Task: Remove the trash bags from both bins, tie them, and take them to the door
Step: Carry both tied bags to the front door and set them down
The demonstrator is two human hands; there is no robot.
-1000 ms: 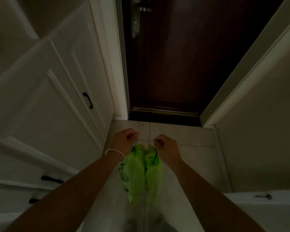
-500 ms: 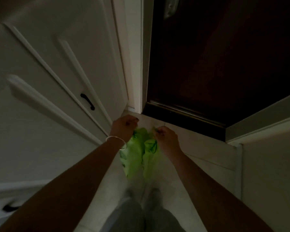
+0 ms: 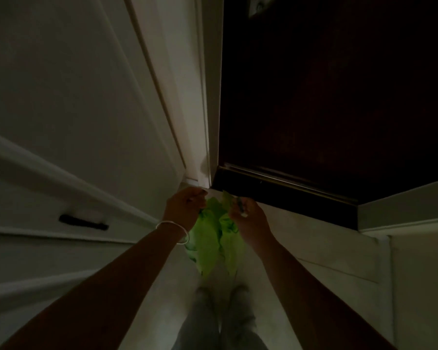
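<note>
Two bare hands reach forward over the pale tiled floor (image 3: 314, 248), each closed around the top of a thin bright green plastic trash bag. The left hand (image 3: 183, 207) has its fingers curled tight on the gathered neck of the left green bag (image 3: 204, 245); one thin white bracelet (image 3: 173, 229) circles that wrist. The right hand (image 3: 250, 222) has its fingers pinched shut on the top of the right green bag (image 3: 232, 245). The two bags hang side by side, touching, between the hands and just above the person's two grey trouser legs (image 3: 220, 322); whether their lower ends reach the floor cannot be told. Just beyond the hands stands the dark brown wooden door (image 3: 326, 97), its dark threshold strip (image 3: 283, 192) near the knuckles. On the left is a white panelled cabinet (image 3: 61, 109) with one black bar handle (image 3: 83, 222) in view.
</note>
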